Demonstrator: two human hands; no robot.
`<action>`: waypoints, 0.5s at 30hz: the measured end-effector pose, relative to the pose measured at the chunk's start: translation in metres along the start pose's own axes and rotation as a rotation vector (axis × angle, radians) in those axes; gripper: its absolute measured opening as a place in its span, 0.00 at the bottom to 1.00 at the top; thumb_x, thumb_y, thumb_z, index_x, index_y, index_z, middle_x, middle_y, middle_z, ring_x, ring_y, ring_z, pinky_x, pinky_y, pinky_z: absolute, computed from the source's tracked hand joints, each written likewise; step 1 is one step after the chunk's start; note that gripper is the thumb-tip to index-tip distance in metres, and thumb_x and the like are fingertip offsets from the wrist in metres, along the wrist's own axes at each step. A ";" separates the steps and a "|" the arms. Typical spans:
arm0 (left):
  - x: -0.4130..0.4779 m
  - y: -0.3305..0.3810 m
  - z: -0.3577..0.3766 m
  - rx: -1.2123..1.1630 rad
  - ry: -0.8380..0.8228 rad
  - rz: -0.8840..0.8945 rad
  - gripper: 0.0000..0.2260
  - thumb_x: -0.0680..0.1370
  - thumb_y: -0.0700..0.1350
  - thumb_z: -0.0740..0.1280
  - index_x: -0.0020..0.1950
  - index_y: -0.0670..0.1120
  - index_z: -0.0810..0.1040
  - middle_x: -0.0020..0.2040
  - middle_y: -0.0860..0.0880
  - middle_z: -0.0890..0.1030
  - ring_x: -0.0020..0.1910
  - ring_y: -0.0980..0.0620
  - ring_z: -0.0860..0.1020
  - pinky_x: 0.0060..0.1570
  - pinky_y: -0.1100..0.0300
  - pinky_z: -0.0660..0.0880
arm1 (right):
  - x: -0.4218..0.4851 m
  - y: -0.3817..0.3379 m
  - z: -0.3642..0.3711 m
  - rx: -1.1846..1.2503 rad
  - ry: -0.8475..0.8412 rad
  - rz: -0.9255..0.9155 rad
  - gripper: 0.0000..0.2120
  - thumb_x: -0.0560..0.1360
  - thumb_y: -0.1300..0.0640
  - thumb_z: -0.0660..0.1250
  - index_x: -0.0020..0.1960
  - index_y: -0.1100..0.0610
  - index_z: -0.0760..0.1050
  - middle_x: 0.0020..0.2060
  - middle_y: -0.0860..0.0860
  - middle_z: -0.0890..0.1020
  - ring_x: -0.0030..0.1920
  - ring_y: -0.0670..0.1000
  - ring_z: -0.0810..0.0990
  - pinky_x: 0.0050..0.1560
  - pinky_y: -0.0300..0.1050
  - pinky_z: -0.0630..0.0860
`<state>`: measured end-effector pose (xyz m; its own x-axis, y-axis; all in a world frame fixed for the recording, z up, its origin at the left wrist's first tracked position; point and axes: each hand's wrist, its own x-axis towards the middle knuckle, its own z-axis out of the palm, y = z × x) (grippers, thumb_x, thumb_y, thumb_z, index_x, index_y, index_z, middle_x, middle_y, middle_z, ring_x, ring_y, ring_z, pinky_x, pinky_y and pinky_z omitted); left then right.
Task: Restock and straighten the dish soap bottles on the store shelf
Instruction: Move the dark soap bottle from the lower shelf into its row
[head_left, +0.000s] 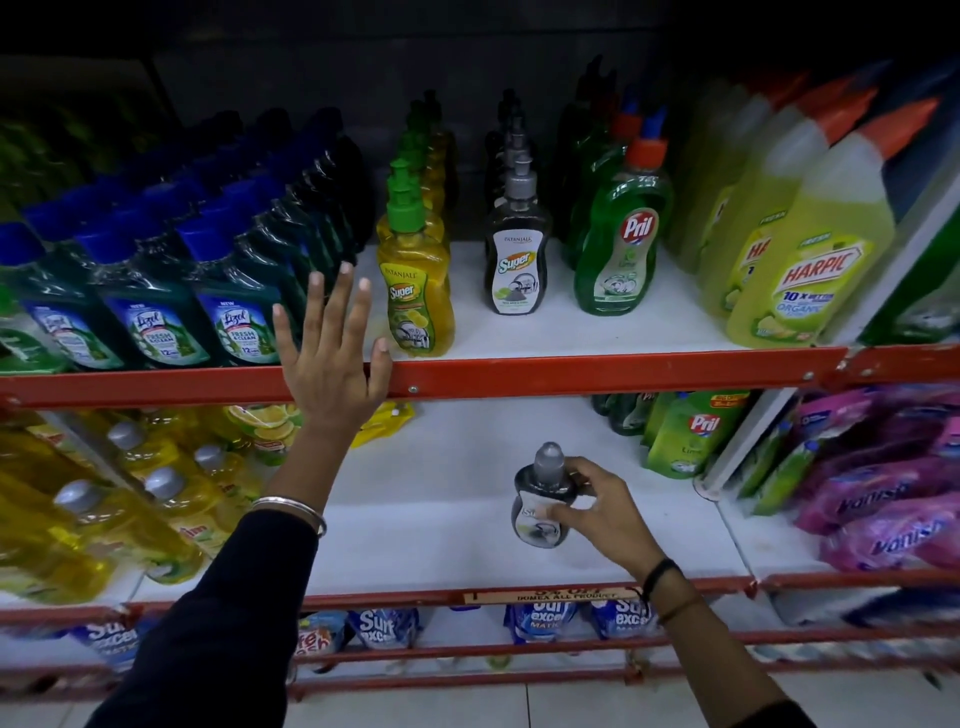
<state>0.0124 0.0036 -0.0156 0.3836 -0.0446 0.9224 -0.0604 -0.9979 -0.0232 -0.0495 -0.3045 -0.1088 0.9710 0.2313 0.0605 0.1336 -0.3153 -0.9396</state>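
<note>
Dark grey dish soap bottle w/ grey pump cap (540, 499) is in my right hand (602, 512), fingers pinching it around the label, held in front of the bare white lower shelf (426, 525); can't tell if its base touches the board. My left hand (332, 358) is spread, fingers wide, palm over the red front rail of the upper shelf (597, 371), just beside the yellow green-capped soap bottle (415, 280) at the front of its row. It grips nothing. One matching grey bottle row (517, 249) stands on the upper shelf, w/ bare white board in front of it. Step in hand, I'd say: restocking. Next move prob. calls for lifting this bottle over the rail and setting it upright, label out, ahead of that row.
</note>
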 end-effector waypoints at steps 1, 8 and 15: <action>0.000 0.000 0.000 0.001 0.000 0.000 0.25 0.81 0.53 0.52 0.78 0.50 0.57 0.76 0.47 0.65 0.78 0.49 0.56 0.76 0.45 0.44 | 0.001 -0.013 -0.003 0.031 0.021 -0.024 0.22 0.63 0.60 0.79 0.55 0.52 0.78 0.47 0.46 0.84 0.45 0.41 0.80 0.50 0.35 0.73; 0.001 -0.002 0.001 0.014 0.007 0.007 0.25 0.81 0.53 0.52 0.78 0.49 0.58 0.76 0.46 0.66 0.77 0.47 0.59 0.75 0.43 0.48 | 0.016 -0.121 -0.033 0.201 0.165 -0.294 0.20 0.60 0.55 0.80 0.49 0.47 0.80 0.45 0.49 0.86 0.45 0.51 0.83 0.50 0.47 0.80; 0.000 -0.002 0.002 0.065 0.058 0.032 0.25 0.81 0.53 0.53 0.78 0.49 0.60 0.74 0.46 0.68 0.77 0.46 0.61 0.75 0.42 0.50 | 0.057 -0.189 -0.060 0.260 0.211 -0.397 0.20 0.63 0.62 0.77 0.54 0.57 0.78 0.45 0.49 0.84 0.44 0.47 0.83 0.47 0.41 0.80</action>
<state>0.0144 0.0056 -0.0168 0.3283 -0.0759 0.9415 -0.0117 -0.9970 -0.0763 -0.0073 -0.2867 0.0922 0.8778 0.0879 0.4710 0.4724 0.0045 -0.8814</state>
